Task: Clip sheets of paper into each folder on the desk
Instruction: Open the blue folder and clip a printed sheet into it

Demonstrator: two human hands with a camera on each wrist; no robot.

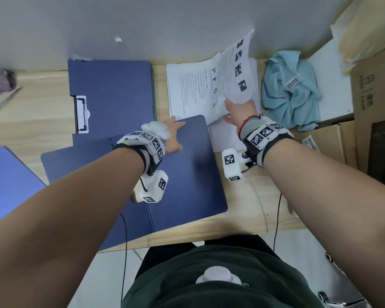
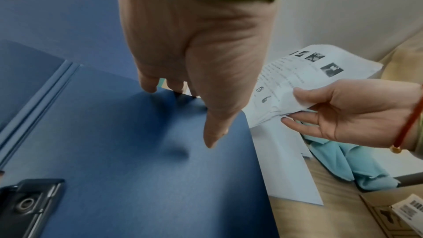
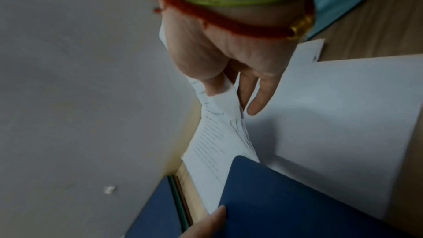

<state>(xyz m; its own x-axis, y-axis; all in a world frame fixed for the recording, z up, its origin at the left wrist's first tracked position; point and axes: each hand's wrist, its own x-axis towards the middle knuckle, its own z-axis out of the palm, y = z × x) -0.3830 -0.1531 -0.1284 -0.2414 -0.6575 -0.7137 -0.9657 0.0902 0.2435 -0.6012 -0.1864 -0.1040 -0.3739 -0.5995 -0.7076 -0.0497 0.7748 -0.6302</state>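
A closed dark blue folder (image 1: 182,172) lies in the middle of the desk. My left hand (image 1: 173,134) reaches over it, with its fingertips (image 2: 148,86) hooked on the far edge and the thumb just above the cover (image 2: 160,160). Right of that, a stack of white paper (image 1: 187,94) lies by the wall. My right hand (image 1: 238,112) pinches the top printed sheets (image 2: 304,75) between thumb and fingers and holds them curled up off the stack. Farther back lies an open blue folder (image 1: 111,90) with a white clip (image 1: 80,114).
A lighter blue folder (image 1: 7,181) lies at the left edge. A crumpled teal cloth (image 1: 289,90) sits right of the paper, with cardboard boxes (image 1: 376,103) beyond it. The grey wall (image 1: 142,25) stands close behind the desk. Cables hang off the front edge.
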